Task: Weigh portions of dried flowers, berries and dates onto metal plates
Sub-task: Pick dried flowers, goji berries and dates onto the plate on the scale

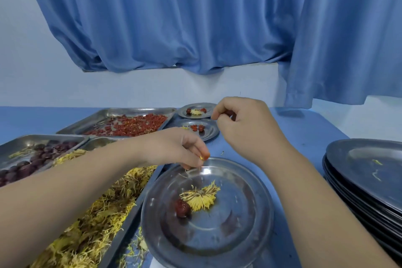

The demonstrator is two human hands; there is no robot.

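**A:** Where are the berries now?

**B:** In the left hand (185, 150). Its fingertips pinch a couple of small orange-red berries (205, 156) just above the far-left rim of the near plate (239, 235), which sits by the near edge of the surface (304, 128).

**A:** What's on that plate?

**B:** One dried flower (202, 199) at its middle, and one date (182, 208) touching it on the left. I see no berries on it.

**A:** So which way should the drop go?

**B:** From the hand, the plate's middle lies toward the near edge and a little to the right. I'd guess a short pull back toward the person, then a release. That way the berries land by the flower and not on the rim, where they could roll off.

**A:** And the other hand?

**B:** The right hand (243, 121) is farther off, toward the far edge, beside the two filled plates (208, 135). Its fingers curl round a dark red piece (230, 113). It may be a date, but too much of it is hidden to be sure. The left hand is plainly the nearer one to the near plate.

**A:** Where's the supply?

**B:** The berry tray (104, 115) lies toward the far left corner, well apart from the near plate. A stack of plates (359, 159) stands at the right edge.
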